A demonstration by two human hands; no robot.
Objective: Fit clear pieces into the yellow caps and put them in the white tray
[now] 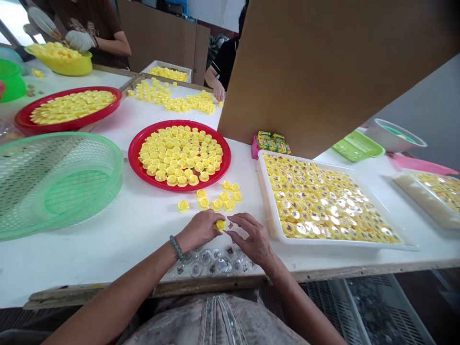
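Note:
My left hand [204, 227] is closed on a small round yellow plastic piece [220, 224], its open side toward me. Just to its right, my right hand [251, 237] pinches what looks like a clear disc [230, 224] with a small dark print, between thumb and forefinger. Below my hands, near the table edge, lie several clear plastic discs [206, 257], some with dark printed pictures. Beyond my hands, several loose yellow pieces [216, 205] sit on the white table. Behind them stands a round red tray [133, 152] covered with more such pieces.
At right is a white tray [268, 206] of yellow pieces with shiny printed tops. A green basket [108, 191] stands at left, another red tray [25, 120] behind it. A cardboard panel [305, 72] rises ahead. Two people work across the table, one wearing white gloves [81, 40].

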